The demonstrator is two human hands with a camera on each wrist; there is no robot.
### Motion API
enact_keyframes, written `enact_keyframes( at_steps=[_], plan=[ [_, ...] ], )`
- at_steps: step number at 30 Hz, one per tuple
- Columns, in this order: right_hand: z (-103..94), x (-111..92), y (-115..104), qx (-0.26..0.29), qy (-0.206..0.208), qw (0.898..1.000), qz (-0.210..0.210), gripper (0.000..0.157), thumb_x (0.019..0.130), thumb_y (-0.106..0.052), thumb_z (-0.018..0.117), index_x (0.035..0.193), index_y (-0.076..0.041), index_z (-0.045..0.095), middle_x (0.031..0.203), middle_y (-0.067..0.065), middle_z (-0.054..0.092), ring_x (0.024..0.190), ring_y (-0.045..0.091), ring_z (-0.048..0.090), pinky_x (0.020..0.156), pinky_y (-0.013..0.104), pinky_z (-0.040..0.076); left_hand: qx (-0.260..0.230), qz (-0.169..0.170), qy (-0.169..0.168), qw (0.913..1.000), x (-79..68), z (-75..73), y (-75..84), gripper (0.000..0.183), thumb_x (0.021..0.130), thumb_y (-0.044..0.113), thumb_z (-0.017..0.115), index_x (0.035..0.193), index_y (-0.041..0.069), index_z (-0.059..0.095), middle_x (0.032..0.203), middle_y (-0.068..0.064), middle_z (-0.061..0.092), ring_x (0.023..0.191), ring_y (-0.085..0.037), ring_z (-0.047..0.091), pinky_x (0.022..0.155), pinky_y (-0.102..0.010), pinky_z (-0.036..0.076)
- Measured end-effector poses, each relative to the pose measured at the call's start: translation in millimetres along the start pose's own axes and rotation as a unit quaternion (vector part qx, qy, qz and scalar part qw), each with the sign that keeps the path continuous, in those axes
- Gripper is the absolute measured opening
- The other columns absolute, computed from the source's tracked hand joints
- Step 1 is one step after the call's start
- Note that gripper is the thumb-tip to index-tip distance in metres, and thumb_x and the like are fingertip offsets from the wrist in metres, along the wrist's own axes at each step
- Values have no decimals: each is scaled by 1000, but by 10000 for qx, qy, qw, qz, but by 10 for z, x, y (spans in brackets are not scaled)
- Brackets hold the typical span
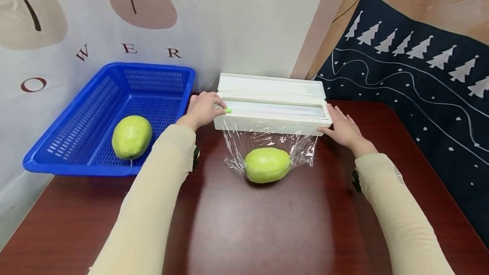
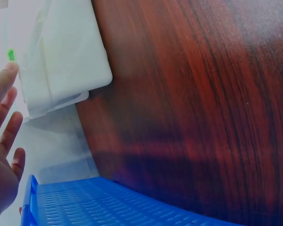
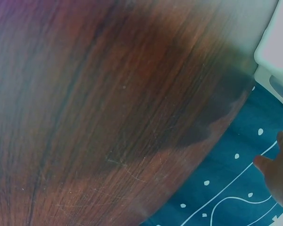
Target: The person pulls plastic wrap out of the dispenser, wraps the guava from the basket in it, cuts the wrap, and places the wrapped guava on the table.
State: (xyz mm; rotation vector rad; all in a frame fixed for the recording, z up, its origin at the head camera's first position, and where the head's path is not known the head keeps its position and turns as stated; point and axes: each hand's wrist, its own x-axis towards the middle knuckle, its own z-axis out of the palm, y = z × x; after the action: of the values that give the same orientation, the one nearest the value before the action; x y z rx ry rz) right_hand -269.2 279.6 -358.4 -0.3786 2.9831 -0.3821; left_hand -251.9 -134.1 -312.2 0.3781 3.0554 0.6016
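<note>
A white cling film box stands on the table with its lid raised, showing the film roll inside. Clear cling film hangs from its front and reaches over a green, oval, melon-like fruit lying before it. At the box's left end, my left hand pinches a small green slide cutter; the left wrist view shows a fingertip right at this green tab. My right hand rests against the box's right end, fingers extended and thumb near the front corner.
To the left stands a blue perforated basket with a second green fruit in it. A pale printed cloth hangs behind the dark red wooden table. A navy cloth with white trees borders the right edge.
</note>
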Motion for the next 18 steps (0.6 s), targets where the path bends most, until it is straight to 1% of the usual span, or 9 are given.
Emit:
enact_keyframes(
  at_steps=[5, 10, 18],
  plan=[
    [4, 19, -4, -21, 13, 10000, 23, 90, 90, -45, 56, 151, -7, 2, 155, 22, 12, 144, 37, 7, 112, 59, 9, -11, -40, 45, 10000, -10, -14, -14, 24, 88, 27, 63, 105, 14, 71, 120, -5, 60, 120, -30, 45, 98, -49, 30],
    [-1, 20, -6, -42, -33, 10000, 34, 90, 90, -47, 54, 151, -10, 0, 156, 20, 10, 144, 37, 6, 112, 60, 8, 67, -86, 25, 9999, -16, -23, -21, 24, 88, 28, 62, 106, 14, 71, 120, -5, 60, 119, -30, 46, 97, -49, 31],
    [-9, -9, -8, -59, -17, 10000, 56, 88, 90, -46, 55, 151, -12, 1, 156, 19, 12, 144, 37, 7, 112, 61, 8, 43, -102, 43, 9999, -13, -12, -50, 23, 88, 27, 63, 104, 14, 72, 120, -5, 61, 118, -31, 48, 96, -49, 33]
  ],
)
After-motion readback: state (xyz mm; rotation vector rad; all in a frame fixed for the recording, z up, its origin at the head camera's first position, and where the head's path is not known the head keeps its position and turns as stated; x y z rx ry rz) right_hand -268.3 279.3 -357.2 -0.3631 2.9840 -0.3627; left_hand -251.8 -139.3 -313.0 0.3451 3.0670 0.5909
